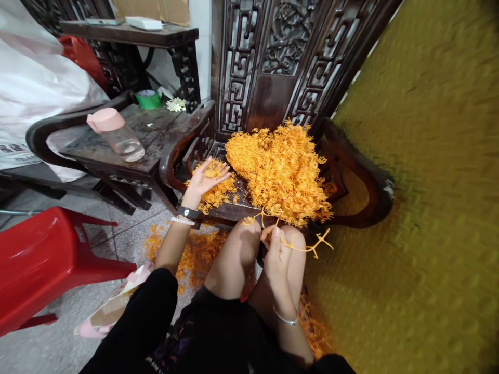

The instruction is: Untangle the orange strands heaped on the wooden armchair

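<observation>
My left hand (206,179) is palm up with its fingers spread, over a small pile of loose orange plastic pieces (220,195) on the carved wooden chair seat. Some orange bits show beside its palm; whether any rest on it I cannot tell. Above my knees, my right hand (277,252) pinches a thin, branched orange plastic stem (312,248), whose bare twigs stick out on both sides. Just beyond that hand a large heap of orange plastic sprigs (284,171) covers much of the seat.
Orange pieces (198,254) litter the floor below the chair. A dark side table (156,132) on the left bears a pink-lidded bottle (119,135) and green tape (148,98). A red plastic stool (47,259) stands at left; a yellow-green textured surface (429,208) borders the right.
</observation>
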Demonstrator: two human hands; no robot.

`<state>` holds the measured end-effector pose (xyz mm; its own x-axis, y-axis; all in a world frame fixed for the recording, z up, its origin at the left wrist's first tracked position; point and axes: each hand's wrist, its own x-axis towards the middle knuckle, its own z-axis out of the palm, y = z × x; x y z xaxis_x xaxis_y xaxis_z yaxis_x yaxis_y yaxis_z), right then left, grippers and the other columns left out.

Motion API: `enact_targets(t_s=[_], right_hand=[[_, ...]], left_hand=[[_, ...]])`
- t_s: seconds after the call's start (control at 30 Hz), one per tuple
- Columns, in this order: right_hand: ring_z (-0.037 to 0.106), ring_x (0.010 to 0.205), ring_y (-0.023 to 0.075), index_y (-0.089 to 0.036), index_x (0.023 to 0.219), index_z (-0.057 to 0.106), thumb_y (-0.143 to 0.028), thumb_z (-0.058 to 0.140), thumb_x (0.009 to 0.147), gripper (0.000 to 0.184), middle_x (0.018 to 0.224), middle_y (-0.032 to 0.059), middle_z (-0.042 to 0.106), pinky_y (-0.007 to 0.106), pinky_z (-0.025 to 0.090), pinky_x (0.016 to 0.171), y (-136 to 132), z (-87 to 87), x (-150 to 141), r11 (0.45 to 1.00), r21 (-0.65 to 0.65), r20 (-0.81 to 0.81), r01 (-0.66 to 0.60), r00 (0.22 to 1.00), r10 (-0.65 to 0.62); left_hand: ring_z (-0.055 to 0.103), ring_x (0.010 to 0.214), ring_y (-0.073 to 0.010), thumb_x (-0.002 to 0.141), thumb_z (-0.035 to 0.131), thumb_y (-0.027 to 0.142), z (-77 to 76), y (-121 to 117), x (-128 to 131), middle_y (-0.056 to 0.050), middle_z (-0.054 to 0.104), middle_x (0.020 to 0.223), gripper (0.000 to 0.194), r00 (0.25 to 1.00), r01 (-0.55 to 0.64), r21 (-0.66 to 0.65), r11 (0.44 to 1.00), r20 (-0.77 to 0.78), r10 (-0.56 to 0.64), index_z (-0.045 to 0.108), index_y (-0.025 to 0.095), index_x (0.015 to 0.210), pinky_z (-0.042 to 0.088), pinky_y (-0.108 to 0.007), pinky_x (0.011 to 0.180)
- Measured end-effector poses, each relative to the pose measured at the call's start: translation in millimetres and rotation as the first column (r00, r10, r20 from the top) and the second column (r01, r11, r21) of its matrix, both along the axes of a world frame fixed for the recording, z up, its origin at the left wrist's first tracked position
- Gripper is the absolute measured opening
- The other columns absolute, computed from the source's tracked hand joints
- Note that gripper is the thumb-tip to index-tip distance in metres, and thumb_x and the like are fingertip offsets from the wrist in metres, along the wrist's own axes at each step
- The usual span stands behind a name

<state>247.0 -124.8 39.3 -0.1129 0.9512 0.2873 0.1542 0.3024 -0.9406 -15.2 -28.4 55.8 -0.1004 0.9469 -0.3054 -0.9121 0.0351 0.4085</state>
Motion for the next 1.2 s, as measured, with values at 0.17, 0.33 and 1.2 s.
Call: enact_targets(t_s=[0.17,0.33,1.2], right_hand=[[0.051,0.07,0.0164,-0.02,0.07,0.049,-0.048,0.036,0.093,0.038,0.07,0.0031,0.052,0.031,0.044,0.07,0,-2.1,-1,0.999,-0.051,-0.046,0.015,0.999,-0.017],[0.051,0.07,0.0169,-0.021,0.068,0.047,-0.05,0.039,0.091,0.038,0.068,0.0029,0.052,0.031,0.044,0.069,2,-4.2,-1,0.997,-0.077,-0.04,0.027,0.999,-0.03],[0.037,0.046,0.0096,-0.02,0.062,0.046,-0.045,0.051,0.088,0.036,0.048,-0.0048,0.044,0.025,0.029,0.049,54,34.3,-32,0.88,-0.061,0.161,-0.472,0.865,0.475]], left_hand=[[0.063,0.066,-0.0069,0.093,0.035,0.008,-5.9,0,-7,-0.013,0.067,0.099,0.028,0.994,0.035,0.031,0.999,-0.104,-0.031,0.06,0.008,0.106,0.043,-0.009,0.043],[0.043,0.041,-0.0004,0.096,0.037,0.019,-11.8,3,-10,-0.008,0.066,0.09,0.032,0.97,0.055,0.07,0.996,-0.242,-0.036,0.06,0.015,0.117,0.022,-0.009,0.027],[0.028,0.038,-0.0074,0.087,0.031,0.066,25.2,-94,85,0.001,0.037,0.043,0.063,0.386,0.615,-0.061,0.786,-0.846,-0.368,0.058,0.014,0.063,0.019,-0.024,0.041]])
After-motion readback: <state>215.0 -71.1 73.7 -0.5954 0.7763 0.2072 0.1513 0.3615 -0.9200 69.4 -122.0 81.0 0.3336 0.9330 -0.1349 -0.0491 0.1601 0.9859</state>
